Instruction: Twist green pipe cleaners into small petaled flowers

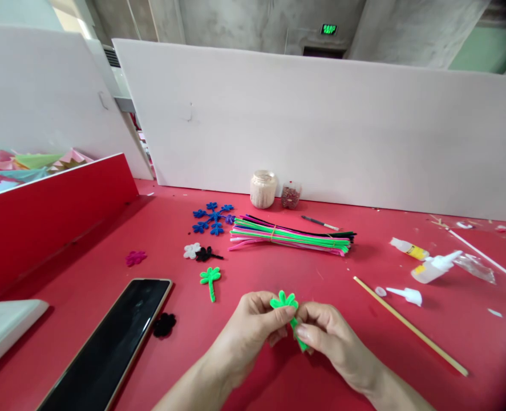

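Observation:
Between my two hands is a green pipe-cleaner flower (282, 299) with a short twisted stem. My left hand (259, 319) pinches it at the petals, thumb across the front. The fingers of my right hand (327, 328) are closed on its stem, partly covering it. A similar green flower with a stem (211, 281) lies on the red table to the left. Behind that one are a white flower (191, 250) and a black flower with a stem (207, 254), touching. Farther back sits a blue cluster of several small flowers (214, 217).
A banded bundle of pipe cleaners (291, 237) lies ahead, before two jars (263, 190). On the right are glue bottles (434, 267) and a wooden stick (411, 326). A phone (107, 342), a black flower (164, 325) and a magenta flower (136, 258) lie left.

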Motion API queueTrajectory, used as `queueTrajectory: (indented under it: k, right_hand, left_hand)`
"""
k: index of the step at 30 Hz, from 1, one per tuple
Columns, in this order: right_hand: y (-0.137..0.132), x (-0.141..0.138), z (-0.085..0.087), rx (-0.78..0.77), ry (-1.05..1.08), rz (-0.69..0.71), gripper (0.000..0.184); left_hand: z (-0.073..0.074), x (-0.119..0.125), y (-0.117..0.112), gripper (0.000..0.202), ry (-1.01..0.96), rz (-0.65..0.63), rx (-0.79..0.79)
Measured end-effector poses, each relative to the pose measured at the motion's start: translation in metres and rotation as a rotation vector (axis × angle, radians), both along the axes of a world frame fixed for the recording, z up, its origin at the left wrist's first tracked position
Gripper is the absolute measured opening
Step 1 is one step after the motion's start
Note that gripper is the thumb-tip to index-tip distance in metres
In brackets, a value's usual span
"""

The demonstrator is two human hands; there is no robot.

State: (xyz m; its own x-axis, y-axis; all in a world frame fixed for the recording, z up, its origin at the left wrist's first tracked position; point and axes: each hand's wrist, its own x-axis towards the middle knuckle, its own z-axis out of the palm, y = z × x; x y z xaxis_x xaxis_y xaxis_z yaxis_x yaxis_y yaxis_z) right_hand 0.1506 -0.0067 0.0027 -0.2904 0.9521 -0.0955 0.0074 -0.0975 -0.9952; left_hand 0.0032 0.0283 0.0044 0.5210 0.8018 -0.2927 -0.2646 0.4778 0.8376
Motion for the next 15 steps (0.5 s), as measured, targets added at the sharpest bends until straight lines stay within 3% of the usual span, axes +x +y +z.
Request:
queueTrajectory:
  k: [5,8,15]
  right_hand:
    - [0.0001,0.001,0.0017,0.104,-0.143,0.007,0.016]
    - [-0.0006,-0.0008,0.0043,0.223,-0.357,-0.047,0.017]
    - [0.0004,-0.0033,-0.0011,0.925,-1.011,-0.226,0.021]
  left_hand:
    - [0.0011,0.0004,0.0004,0.023,0.073,0.013,0.094]
    - [0.0016,0.002,-0.0009,0.025,0.088,0.052,0.078]
    - [0.0011,0.0065,-0.0035,0.029,0.203,0.159,0.101]
